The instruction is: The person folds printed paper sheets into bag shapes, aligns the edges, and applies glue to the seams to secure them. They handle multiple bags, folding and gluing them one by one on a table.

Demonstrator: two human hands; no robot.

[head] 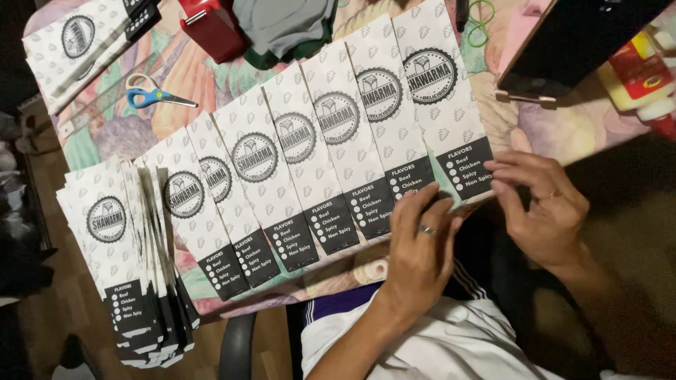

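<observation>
left hand hides bag bottoms | red box cut off

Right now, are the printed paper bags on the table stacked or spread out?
Spread out: the paper bags overlap in a fanned row; another pile sits at its end.
</observation>
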